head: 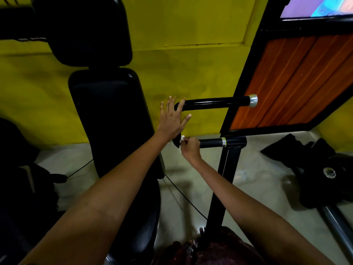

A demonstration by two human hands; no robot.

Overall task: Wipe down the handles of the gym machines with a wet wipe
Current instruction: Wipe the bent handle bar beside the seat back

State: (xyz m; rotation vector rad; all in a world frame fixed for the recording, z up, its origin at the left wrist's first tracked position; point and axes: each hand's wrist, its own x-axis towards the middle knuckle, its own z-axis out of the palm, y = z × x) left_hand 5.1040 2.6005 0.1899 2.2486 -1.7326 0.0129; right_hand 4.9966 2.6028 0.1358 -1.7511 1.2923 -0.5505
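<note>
White wet wipe [182, 138] sits bunched in the curled fingers of the right hand [190, 147], pressed against the lower black handle [210, 143] near its bend. The left hand [172, 117], fingers spread straight, rests against the upper handle [215, 102] beside the black padded seat [110, 115].

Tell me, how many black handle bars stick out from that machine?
2. The upper handle is touched by the left hand; the lower handle is gripped by the right hand. Others may be hidden.
</note>
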